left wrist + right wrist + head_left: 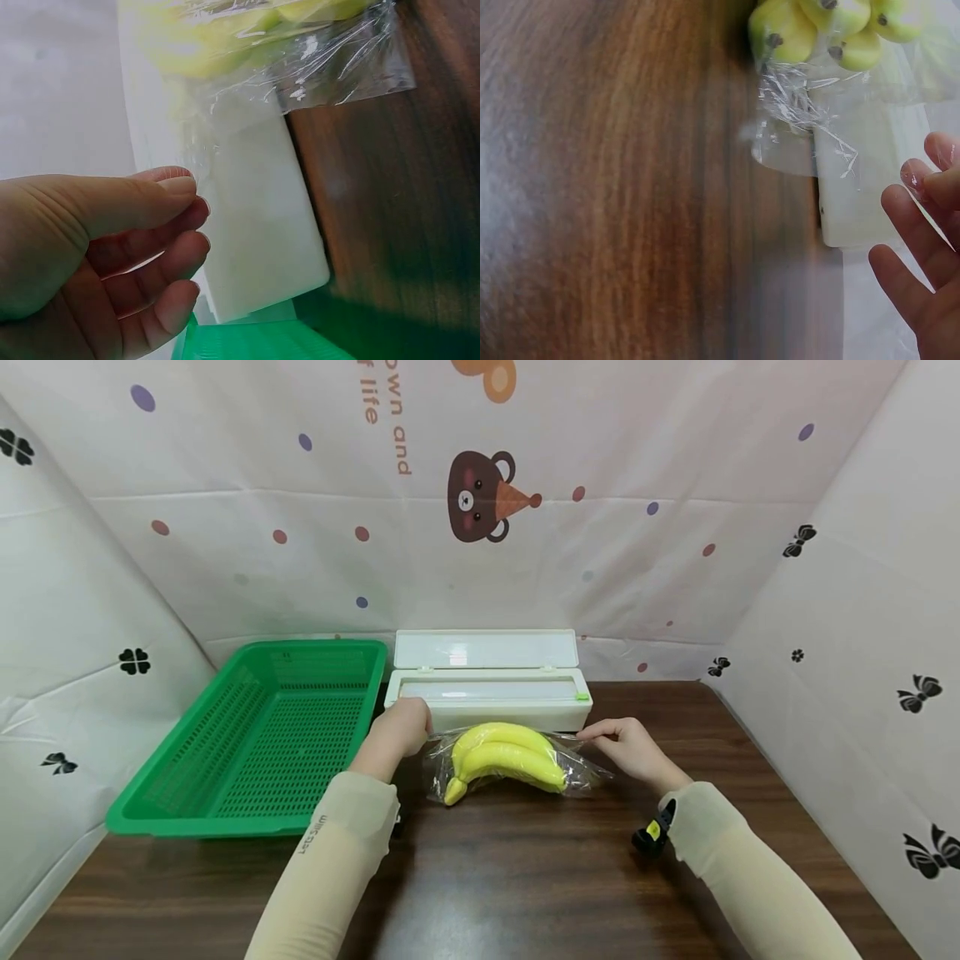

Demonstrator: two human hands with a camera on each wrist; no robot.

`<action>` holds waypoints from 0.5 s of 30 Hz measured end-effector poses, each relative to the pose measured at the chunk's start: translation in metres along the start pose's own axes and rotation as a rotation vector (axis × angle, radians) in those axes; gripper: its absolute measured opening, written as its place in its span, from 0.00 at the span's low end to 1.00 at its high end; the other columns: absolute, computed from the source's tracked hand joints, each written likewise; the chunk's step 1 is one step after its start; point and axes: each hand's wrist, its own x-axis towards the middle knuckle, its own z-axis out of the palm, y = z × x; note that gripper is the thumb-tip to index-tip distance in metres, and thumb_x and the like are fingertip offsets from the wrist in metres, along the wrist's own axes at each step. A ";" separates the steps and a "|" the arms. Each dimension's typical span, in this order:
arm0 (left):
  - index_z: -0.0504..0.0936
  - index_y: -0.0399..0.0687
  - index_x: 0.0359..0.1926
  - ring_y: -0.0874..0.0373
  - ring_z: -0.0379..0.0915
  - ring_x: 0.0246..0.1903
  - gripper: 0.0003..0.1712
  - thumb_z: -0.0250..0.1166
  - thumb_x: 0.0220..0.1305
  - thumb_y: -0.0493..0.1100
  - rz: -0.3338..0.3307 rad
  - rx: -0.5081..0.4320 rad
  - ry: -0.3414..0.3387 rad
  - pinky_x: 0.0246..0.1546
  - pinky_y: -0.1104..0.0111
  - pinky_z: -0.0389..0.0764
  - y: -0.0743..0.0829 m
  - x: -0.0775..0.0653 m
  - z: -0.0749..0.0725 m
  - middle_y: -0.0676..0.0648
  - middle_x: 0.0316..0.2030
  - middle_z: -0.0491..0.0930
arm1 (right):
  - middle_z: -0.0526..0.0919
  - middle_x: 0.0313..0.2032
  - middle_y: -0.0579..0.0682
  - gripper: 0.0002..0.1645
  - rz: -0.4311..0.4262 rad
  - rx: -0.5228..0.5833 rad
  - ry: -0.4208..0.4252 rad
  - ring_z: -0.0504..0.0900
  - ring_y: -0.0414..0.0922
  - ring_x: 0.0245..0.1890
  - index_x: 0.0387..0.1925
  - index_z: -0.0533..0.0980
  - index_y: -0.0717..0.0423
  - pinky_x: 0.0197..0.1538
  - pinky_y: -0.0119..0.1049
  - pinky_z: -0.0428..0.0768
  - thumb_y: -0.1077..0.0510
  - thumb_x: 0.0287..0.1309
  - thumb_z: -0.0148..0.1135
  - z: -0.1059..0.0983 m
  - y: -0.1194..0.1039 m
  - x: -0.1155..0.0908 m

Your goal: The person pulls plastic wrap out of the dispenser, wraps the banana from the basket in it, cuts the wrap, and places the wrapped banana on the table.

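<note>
Left hand (396, 732) sits at the left end of the cling film (517, 760), fingers curled, thumb over the fingertips in the wrist view; it looks to be pinching the film's edge right by the front of the white film dispenser (487, 693), though the sheet itself is too clear there to be sure; moving across, the bunch of bananas (504, 758) lies on the dark wooden table (525, 877) just in front of the dispenser, film draped over it and spreading onto the wood on both sides; right hand (633, 750) pinches the film's other end, fingers narrowed on a corner near the dispenser's green cutter tab (582, 697).

Progress, as I read it: the sheet is out and laid over the fruit; whether it is cut free from the roll I cannot tell; the loose edges are not yet tucked under, so the wrapping proper looks to be left.

Around them: a green basket (187, 793) stands at the far left, touching or nearly touching the dispenser's corner, nothing in it; the dispenser's lid stands open at the back; a patterned cloth backdrop (600, 468) closes three sides; the dispenser crowds the space behind the bananas; front and right are open wood.
</note>
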 end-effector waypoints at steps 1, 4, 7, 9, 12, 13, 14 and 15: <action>0.85 0.44 0.35 0.57 0.73 0.31 0.13 0.55 0.62 0.29 0.001 0.007 0.000 0.26 0.68 0.76 0.000 0.000 0.000 0.48 0.37 0.82 | 0.86 0.40 0.57 0.12 0.003 -0.001 -0.002 0.78 0.38 0.31 0.41 0.84 0.58 0.30 0.27 0.74 0.66 0.62 0.55 0.000 0.000 0.000; 0.77 0.45 0.18 0.59 0.59 0.20 0.17 0.54 0.61 0.28 0.005 0.003 -0.013 0.17 0.71 0.64 0.001 0.000 0.003 0.51 0.20 0.70 | 0.86 0.41 0.58 0.12 -0.005 -0.026 -0.008 0.72 0.35 0.27 0.42 0.83 0.58 0.28 0.28 0.70 0.66 0.61 0.55 0.001 0.001 0.000; 0.59 0.50 0.09 0.60 0.41 0.16 0.25 0.49 0.58 0.24 0.026 -0.031 -0.025 0.14 0.71 0.50 0.000 -0.001 0.006 0.53 0.13 0.49 | 0.85 0.43 0.56 0.14 -0.021 -0.061 -0.011 0.77 0.38 0.34 0.43 0.83 0.57 0.34 0.28 0.73 0.67 0.61 0.55 0.001 0.000 -0.002; 0.52 0.52 0.09 0.60 0.36 0.16 0.27 0.46 0.56 0.23 0.040 -0.050 -0.032 0.14 0.71 0.46 -0.001 -0.002 0.008 0.53 0.13 0.42 | 0.85 0.45 0.54 0.15 -0.037 -0.093 -0.016 0.80 0.43 0.45 0.44 0.83 0.56 0.43 0.31 0.76 0.67 0.61 0.53 0.001 -0.001 -0.003; 0.56 0.51 0.10 0.60 0.39 0.16 0.25 0.45 0.56 0.23 0.051 -0.070 -0.045 0.15 0.71 0.49 -0.002 -0.004 0.010 0.53 0.13 0.46 | 0.84 0.48 0.53 0.16 -0.024 -0.116 -0.033 0.79 0.49 0.49 0.45 0.83 0.53 0.47 0.37 0.77 0.64 0.63 0.51 0.001 -0.004 -0.005; 0.61 0.50 0.10 0.60 0.42 0.15 0.24 0.46 0.57 0.24 0.054 -0.076 -0.041 0.15 0.71 0.52 -0.003 -0.004 0.010 0.53 0.13 0.51 | 0.84 0.48 0.53 0.16 -0.011 -0.121 -0.039 0.79 0.49 0.49 0.46 0.82 0.52 0.48 0.38 0.76 0.62 0.64 0.51 0.001 -0.005 -0.006; 0.63 0.49 0.10 0.60 0.44 0.15 0.23 0.47 0.58 0.25 0.055 -0.082 -0.044 0.15 0.71 0.53 -0.004 -0.005 0.011 0.53 0.13 0.53 | 0.83 0.49 0.53 0.16 0.003 -0.124 -0.046 0.79 0.49 0.49 0.47 0.82 0.52 0.48 0.40 0.76 0.60 0.66 0.50 0.001 -0.006 -0.006; 0.63 0.49 0.10 0.60 0.45 0.15 0.23 0.47 0.59 0.26 0.055 -0.094 -0.044 0.15 0.71 0.54 -0.004 -0.006 0.011 0.52 0.13 0.54 | 0.83 0.49 0.53 0.16 0.020 -0.115 -0.055 0.79 0.49 0.49 0.48 0.81 0.52 0.49 0.41 0.77 0.58 0.67 0.49 0.001 -0.006 -0.007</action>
